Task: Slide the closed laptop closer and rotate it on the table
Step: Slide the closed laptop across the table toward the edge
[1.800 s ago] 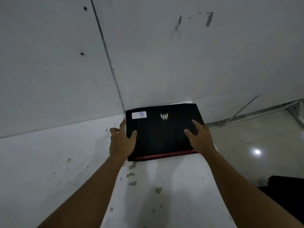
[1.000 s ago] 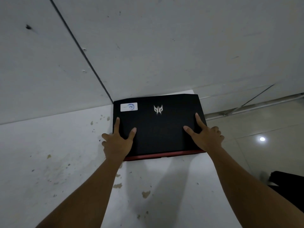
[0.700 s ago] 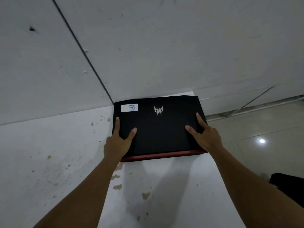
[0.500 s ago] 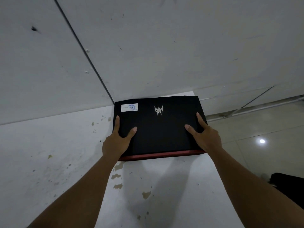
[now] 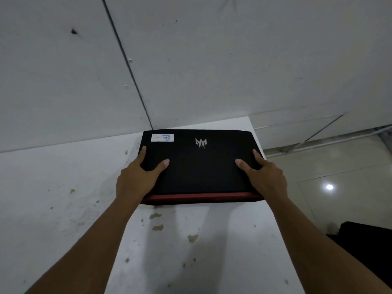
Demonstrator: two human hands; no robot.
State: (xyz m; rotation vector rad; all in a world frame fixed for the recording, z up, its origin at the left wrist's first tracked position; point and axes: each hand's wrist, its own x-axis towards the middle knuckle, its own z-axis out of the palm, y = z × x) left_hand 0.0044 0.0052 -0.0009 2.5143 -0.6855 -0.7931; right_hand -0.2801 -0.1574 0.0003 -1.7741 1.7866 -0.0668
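Note:
A closed black laptop (image 5: 201,166) with a silver logo, a white sticker and a red near edge lies on the white table (image 5: 191,251), near its far right corner. My left hand (image 5: 137,179) grips the laptop's left edge, thumb on the lid and fingers down the side. At the right edge my right hand (image 5: 265,177) holds it the same way. A bare strip of table shows behind the laptop, between it and the wall.
A white panelled wall (image 5: 191,60) with a dark seam rises behind the table. The table's right edge (image 5: 282,230) drops to a glossy tiled floor (image 5: 339,177). A dark object (image 5: 369,236) sits low at the right. Chipped spots mark the tabletop.
The laptop has slid a little toward me from the wall, with both hands still on its side edges. My grip has closed more around the edges.

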